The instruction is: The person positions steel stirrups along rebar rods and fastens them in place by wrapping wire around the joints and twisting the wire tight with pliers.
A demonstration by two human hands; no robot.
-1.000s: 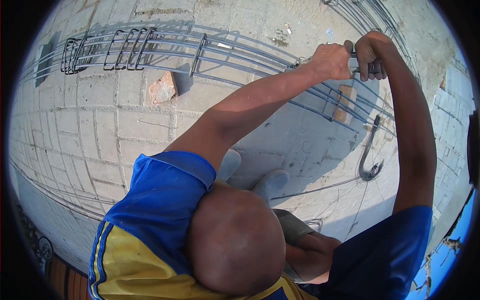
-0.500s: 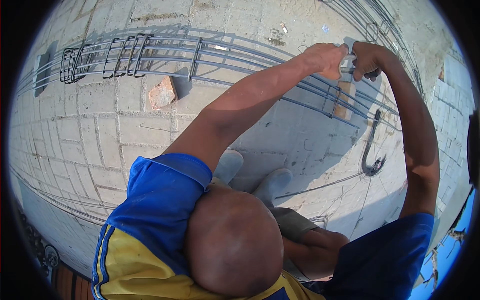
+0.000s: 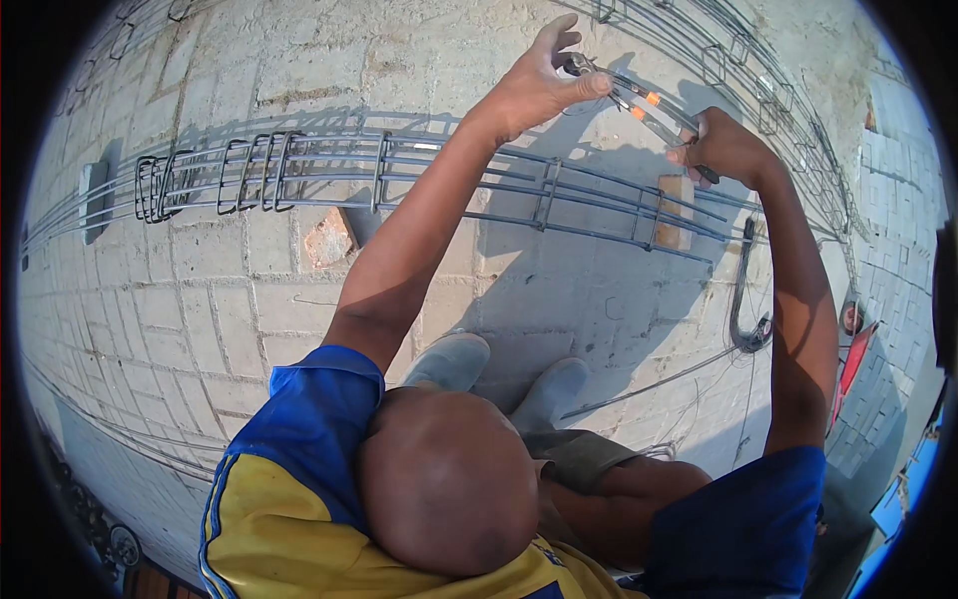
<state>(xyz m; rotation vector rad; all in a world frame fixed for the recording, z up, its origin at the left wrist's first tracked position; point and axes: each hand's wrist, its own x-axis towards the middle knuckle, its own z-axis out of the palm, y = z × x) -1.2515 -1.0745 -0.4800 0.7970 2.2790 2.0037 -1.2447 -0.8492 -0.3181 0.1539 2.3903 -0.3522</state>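
My left hand [image 3: 544,85] is stretched out past the near rebar cage [image 3: 429,180], its thumb and fingers loosely around the dark head of a pair of pincers [image 3: 639,105]. Orange marks show on the two long handles, which are spread apart. At their far ends my right hand [image 3: 731,148] has its fingers curled round the grips. The pincers are above the cage in the picture, apart from its bars. Whether any wire sits in the jaws is hidden by my left thumb.
The cage's right end lies over a brick [image 3: 676,212]; a broken brick [image 3: 330,240] is beside its middle. Another rebar cage [image 3: 743,60] runs along the upper right. A dark bundle of wire [image 3: 740,299] and a thin rod [image 3: 649,381] lie near my boots [image 3: 552,391].
My hands were close together over the cage's right end. The left has moved up and left, away from the right, and the pincers now show stretched between them. The view has shifted a little.
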